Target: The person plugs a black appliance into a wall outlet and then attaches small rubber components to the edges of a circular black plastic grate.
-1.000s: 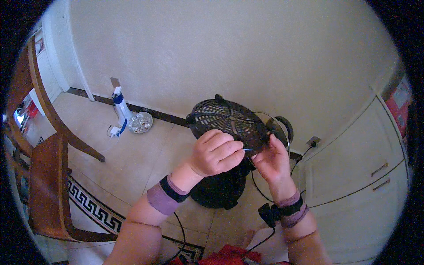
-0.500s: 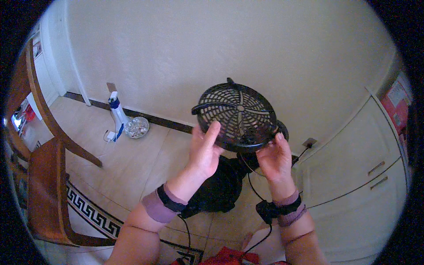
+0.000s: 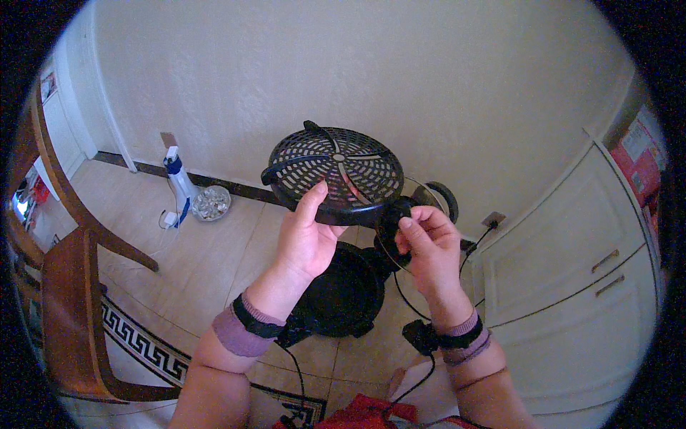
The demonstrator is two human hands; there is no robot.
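Note:
A round black tray [image 3: 286,151] with a slotted top, curved ribs and stubby tabs on its rim is held up in front of the wall. My left hand [image 3: 309,243] is closed on its near edge, the thumb on top and the fingers hidden beneath. At the tray's right edge my right hand [image 3: 432,247] pinches a black tab, its fingers curled. Underneath, on the floor, lies a round black pan [image 3: 343,297]. Behind my right hand leans a clear lid with a dark handle [image 3: 444,201], partly covered.
A wooden chair [image 3: 68,314] stands at the left. By the wall are a white and blue upright device [image 3: 179,182] and a bowl of small pale things [image 3: 211,204]. White cabinets [image 3: 557,222] line the right. A plug with a black cord sits in a wall socket [image 3: 493,220].
The tray has moved left and tipped flatter, carried by both hands. My right hand has shifted left and curled in at the rim tab. More of the pan and lid shows.

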